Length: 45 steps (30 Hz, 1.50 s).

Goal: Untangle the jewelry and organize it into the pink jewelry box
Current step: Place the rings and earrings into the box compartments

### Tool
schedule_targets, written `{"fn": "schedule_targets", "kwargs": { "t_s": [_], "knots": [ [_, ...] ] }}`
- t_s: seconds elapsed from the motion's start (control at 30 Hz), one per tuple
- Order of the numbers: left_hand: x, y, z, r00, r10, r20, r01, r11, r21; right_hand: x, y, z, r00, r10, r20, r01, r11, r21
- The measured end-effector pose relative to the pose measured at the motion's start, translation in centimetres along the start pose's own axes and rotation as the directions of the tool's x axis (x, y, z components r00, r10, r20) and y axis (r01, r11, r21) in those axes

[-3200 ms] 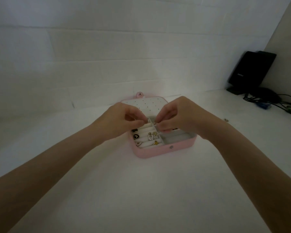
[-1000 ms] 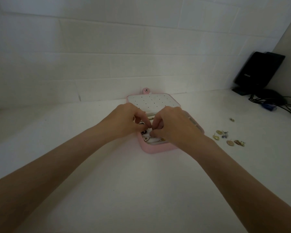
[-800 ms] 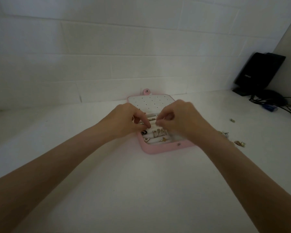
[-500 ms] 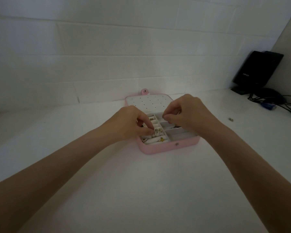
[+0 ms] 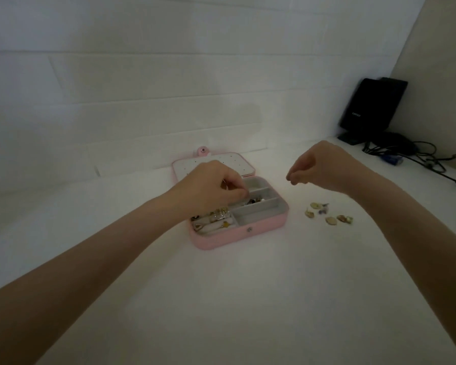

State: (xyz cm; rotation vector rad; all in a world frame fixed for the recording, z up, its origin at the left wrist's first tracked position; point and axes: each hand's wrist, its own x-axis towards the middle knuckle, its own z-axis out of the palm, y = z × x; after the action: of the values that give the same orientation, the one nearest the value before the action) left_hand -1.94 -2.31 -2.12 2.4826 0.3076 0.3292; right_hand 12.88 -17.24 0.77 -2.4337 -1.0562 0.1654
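The right hand [image 5: 324, 168] is now lifting away from the open pink jewelry box [image 5: 237, 206] toward the loose jewelry [image 5: 328, 213] lying on the table beside it, likely fetching the next piece. Its fingertips are pinched together; whether they hold anything cannot be told. The left hand [image 5: 211, 185] is curling its fingers into the box's compartments, contents hidden.
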Motion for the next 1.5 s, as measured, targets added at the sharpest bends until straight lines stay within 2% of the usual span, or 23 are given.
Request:
{"fn": "schedule_targets", "kwargs": {
  "t_s": [0.1,0.2,0.5,0.6,0.63,0.7,0.73,0.8,0.87,0.93,1.1,1.23,1.37,1.5],
  "knots": [
    [1.0,1.3,1.2,0.998,0.018,0.054,-0.019,1.000,0.021,-0.7,2.0,-0.4,0.994,0.050,0.098,-0.039,0.994,-0.105],
    [1.7,2.4,2.0,0.997,0.024,0.076,-0.025,1.000,0.006,-1.8,3.4,0.5,0.986,0.055,0.156,-0.038,0.993,-0.109],
    [2.5,3.7,3.3,0.995,0.069,0.073,-0.072,0.996,0.043,-2.2,4.7,1.9,0.992,0.013,0.128,-0.013,1.000,-0.001],
    [2.5,4.1,3.3,0.997,0.074,0.037,-0.075,0.997,0.025,-2.1,4.8,0.9,0.999,0.019,0.045,-0.025,0.992,0.121],
    [2.5,4.2,3.4,0.998,0.067,0.017,-0.067,0.998,0.011,-2.1,4.6,0.5,1.000,0.022,0.016,-0.025,0.972,0.236],
    [2.7,4.5,3.6,1.000,0.015,-0.014,-0.016,0.997,-0.074,-2.4,4.0,-0.3,0.999,0.016,0.027,-0.028,0.845,0.535],
    [2.8,4.6,3.6,0.999,-0.039,-0.003,0.037,0.981,-0.191,-2.5,3.6,-0.5,0.999,-0.004,0.052,-0.031,0.761,0.648],
    [2.7,5.0,3.4,0.986,-0.141,0.088,0.166,0.869,-0.466,-2.7,2.8,-0.5,0.996,-0.048,0.074,-0.026,0.638,0.770],
    [2.4,5.1,2.9,0.964,-0.188,0.186,0.264,0.740,-0.619,-2.6,2.3,-0.2,0.996,-0.063,0.066,-0.020,0.560,0.828],
    [2.1,5.0,2.5,0.951,-0.207,0.228,0.308,0.656,-0.689,-2.5,1.8,0.1,0.996,-0.065,0.060,-0.018,0.513,0.858],
    [1.3,4.0,1.9,0.953,-0.233,0.195,0.302,0.643,-0.703,-2.4,0.5,0.5,0.982,-0.151,0.116,-0.032,0.470,0.882],
    [0.5,2.7,1.1,0.960,-0.234,0.154,0.266,0.589,-0.763,-2.1,-0.5,0.8,0.974,-0.185,0.127,-0.036,0.428,0.903],
    [-0.2,1.2,0.1,0.955,-0.280,0.097,0.244,0.558,-0.793,-1.1,-2.1,2.1,0.984,-0.163,0.073,0.015,0.483,0.876],
    [-0.7,-0.5,-1.1,0.956,-0.293,0.001,0.220,0.716,-0.663,-0.4,-4.2,3.2,0.978,-0.208,0.018,0.133,0.686,0.715]
  ]
}}
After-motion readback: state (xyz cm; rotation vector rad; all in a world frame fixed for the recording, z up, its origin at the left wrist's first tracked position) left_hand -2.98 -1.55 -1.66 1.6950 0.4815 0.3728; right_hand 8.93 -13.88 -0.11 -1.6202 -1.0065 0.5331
